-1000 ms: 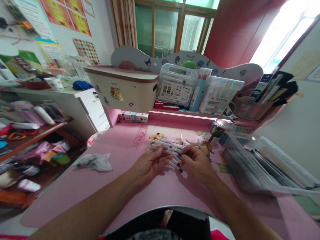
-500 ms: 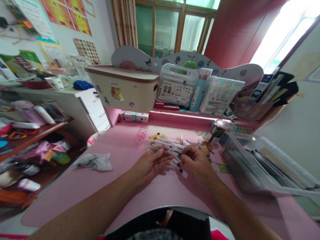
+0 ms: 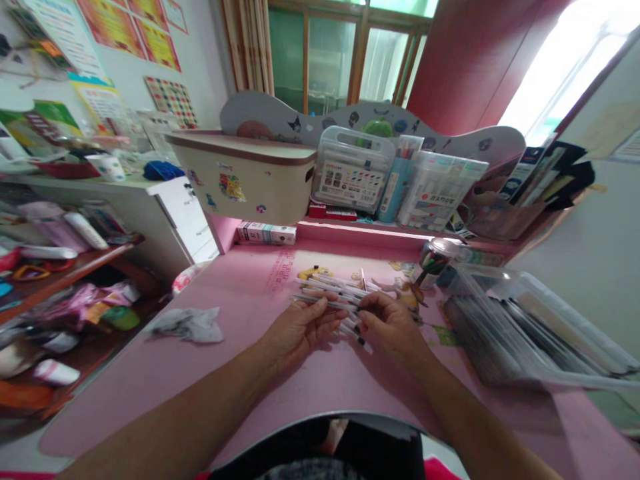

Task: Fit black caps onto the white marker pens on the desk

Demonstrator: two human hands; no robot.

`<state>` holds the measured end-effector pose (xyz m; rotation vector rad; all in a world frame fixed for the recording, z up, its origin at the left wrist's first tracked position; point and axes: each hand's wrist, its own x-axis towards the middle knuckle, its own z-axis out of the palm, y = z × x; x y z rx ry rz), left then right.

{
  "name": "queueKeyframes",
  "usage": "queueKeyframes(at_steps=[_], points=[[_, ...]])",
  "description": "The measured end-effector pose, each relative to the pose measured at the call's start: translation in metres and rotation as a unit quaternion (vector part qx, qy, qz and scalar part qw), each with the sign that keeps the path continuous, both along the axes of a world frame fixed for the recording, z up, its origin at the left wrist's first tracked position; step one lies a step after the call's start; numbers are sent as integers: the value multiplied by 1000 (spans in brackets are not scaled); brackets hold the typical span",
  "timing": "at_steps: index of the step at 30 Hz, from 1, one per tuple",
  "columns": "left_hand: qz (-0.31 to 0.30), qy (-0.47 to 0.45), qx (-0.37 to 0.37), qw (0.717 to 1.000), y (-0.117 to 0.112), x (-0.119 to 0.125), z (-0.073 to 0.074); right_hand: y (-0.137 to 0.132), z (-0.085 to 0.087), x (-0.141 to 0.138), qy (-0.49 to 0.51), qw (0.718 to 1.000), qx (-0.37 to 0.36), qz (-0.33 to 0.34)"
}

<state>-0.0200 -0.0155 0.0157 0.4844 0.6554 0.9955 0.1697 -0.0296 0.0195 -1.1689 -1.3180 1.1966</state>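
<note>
Both my hands meet over a loose pile of slim white pens [image 3: 330, 283] with dark bands or ends. My left hand [image 3: 305, 327] lies half turned up, its thumb pressing a thin pen [image 3: 333, 304] against the fingers. At that pen's right end, my right hand [image 3: 393, 327] has thumb and forefinger pinched together; the fingertips partly hide what they grip. Below the hands, several pen ends poke out towards me over the pink desk [image 3: 240, 387].
To the right stands a clear plastic box [image 3: 540, 380] of dark-looking pens. A metal can [image 3: 440, 257] of pens is behind it. A crumpled white tissue [image 3: 187, 325] lies left. A cream bin [image 3: 250, 180] and marker cases [image 3: 353, 177] occupy the shelf.
Both hands stay nearly in place. Under my right hand, a white pen end now sticks out a little further towards me. The view has shifted slightly.
</note>
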Motion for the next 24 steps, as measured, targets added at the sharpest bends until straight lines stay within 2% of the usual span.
queueKeyframes(at_steps=[5, 9, 13, 21, 24], points=[[-34, 12, 22, 999, -1, -2, -4, -1, -5, 5, -103, 995, 7, 13], [-43, 2, 32, 999, -2, -1, -3, -2, -6, 4, -68, 997, -6, 27], [-20, -1, 36, 999, -3, 0, 1, -4, -5, 2, -25, 999, 1, 44], [-35, 13, 32, 999, -2, -1, -2, -2, -1, 6, -109, 992, 31, 52], [-33, 13, 31, 999, -1, 0, -3, -3, -2, 6, -94, 994, 18, 44]])
